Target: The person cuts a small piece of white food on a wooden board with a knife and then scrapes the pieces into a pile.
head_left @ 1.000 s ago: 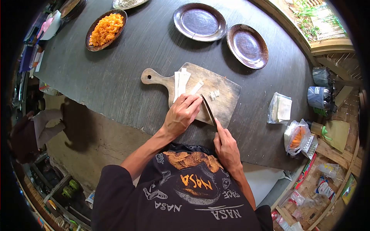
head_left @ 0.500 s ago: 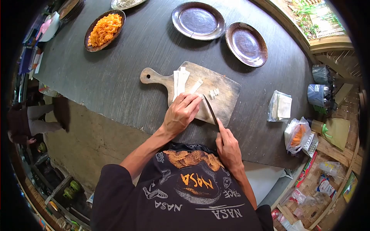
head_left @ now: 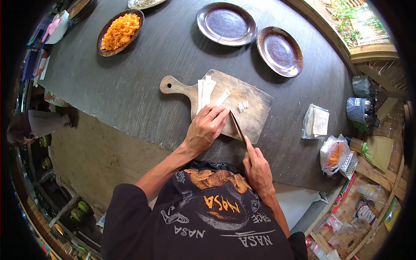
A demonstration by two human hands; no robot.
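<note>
A wooden cutting board (head_left: 256, 119) with a round-ended handle lies on the dark table in front of me. My left hand (head_left: 206, 128) rests on its near edge, fingers bunched and pressing down one end of a flat white strip (head_left: 223, 98). My right hand (head_left: 257, 168) grips a knife (head_left: 236, 123), its dark blade angled across the board with the tip right by my left fingertips. Longer white strips (head_left: 205, 91) lie side by side left of that one. Several thin cut slivers (head_left: 242, 106) sit in a small pile right of the blade.
Two dark plates (head_left: 226, 24) (head_left: 280, 52) stand beyond the board. An oval dish of chopped orange food (head_left: 121, 32) is at the back left. On the right lie a packet of white sheets (head_left: 316, 122) and a plastic bag of carrots (head_left: 334, 155). Another person (head_left: 37, 125) is at the far left.
The view has shifted slightly, and the person at the far left has changed position. My hands and the knife stay almost in the same place on the board.
</note>
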